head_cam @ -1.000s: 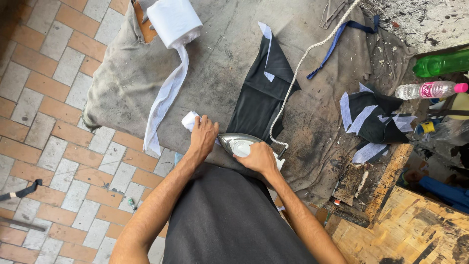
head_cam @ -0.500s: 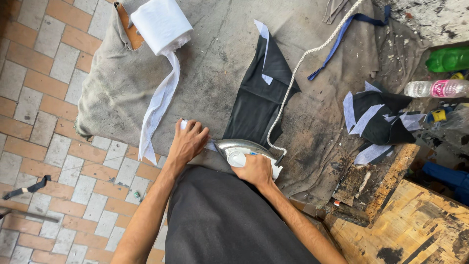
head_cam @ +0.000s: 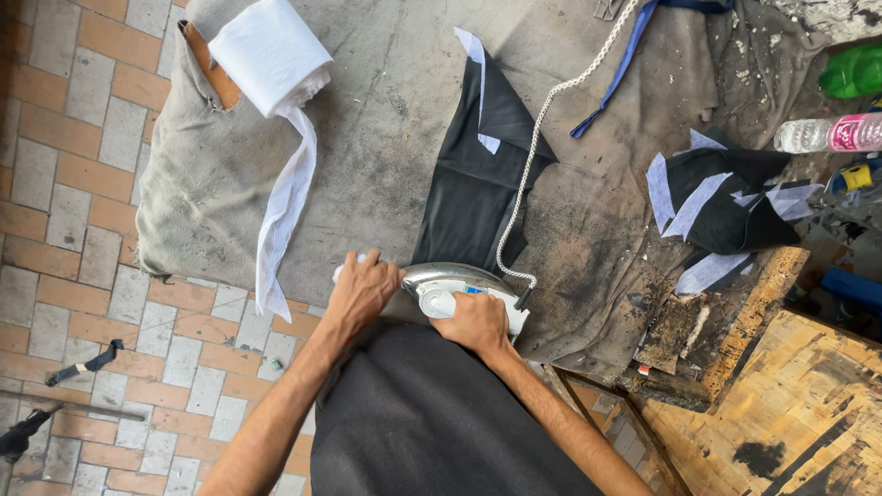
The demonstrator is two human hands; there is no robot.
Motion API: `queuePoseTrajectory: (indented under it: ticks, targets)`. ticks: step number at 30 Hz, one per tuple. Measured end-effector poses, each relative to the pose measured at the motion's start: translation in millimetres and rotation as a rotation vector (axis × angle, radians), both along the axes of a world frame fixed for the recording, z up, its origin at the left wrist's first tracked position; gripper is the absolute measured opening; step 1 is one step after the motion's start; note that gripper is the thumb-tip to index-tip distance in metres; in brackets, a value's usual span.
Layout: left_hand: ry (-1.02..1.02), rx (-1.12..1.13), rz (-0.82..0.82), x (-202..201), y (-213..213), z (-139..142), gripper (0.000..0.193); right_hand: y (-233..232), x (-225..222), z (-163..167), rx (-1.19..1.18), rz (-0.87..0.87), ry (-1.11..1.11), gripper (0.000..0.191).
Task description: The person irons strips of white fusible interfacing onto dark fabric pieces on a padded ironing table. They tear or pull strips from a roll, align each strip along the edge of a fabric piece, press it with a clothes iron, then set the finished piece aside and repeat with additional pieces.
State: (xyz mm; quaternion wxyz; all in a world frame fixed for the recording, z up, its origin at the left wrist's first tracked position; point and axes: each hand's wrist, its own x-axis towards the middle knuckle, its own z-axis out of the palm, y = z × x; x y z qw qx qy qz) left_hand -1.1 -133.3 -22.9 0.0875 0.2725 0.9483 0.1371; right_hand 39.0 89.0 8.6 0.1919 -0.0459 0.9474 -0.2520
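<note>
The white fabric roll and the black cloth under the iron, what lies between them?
Head view: only bare grey table cover separates the white fabric roll from the black cloth.

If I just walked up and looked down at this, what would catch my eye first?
Probably the shiny iron at the near edge of the grey padded table, gripped by the right hand while the left hand presses flat beside it. Next, the black cloth stretching away from the iron, and the white roll at the far left corner.

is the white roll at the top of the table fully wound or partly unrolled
Partly unrolled. A long strip hangs from the white roll and trails down across the grey table cover towards the table's near edge.
</note>
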Motion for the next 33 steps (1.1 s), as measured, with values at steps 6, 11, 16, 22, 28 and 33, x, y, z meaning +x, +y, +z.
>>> queuePoseTrajectory:
  ticks: [6, 11, 16, 22, 28, 33]
  targets:
    - [0.016, 0.206, 0.402, -6.7, -21.7, 57.2, 0.033, 3.8, 2.1, -2.8, 0.009, -0.011, -0.005, 0.039]
    - [0.075, 0.085, 0.585, -58.8, -31.6, 37.8, 0.028, 6.1, 4.3, -2.8, -0.023, -0.021, 0.048, 0.039]
    - [0.031, 0.000, 0.076, -55.6, 13.7, -7.1, 0.056, 8.7, 6.8, -3.0, -0.036, -0.039, 0.055, 0.037]
    - [-0.116, 0.153, 0.092, -35.8, 50.5, -36.7, 0.065, 15.0, 6.7, -7.9, -0.062, -0.031, 0.103, 0.041]
    - [-0.214, 0.122, 0.035, -38.1, 46.8, -29.8, 0.070, 52.7, 21.4, -6.9, -0.274, 0.012, 0.161, 0.048]
    - [-0.129, 0.152, -0.020, -32.0, 46.3, -28.2, 0.076, 121.8, 68.6, 14.8, -0.478, -0.077, 0.174, 0.039]
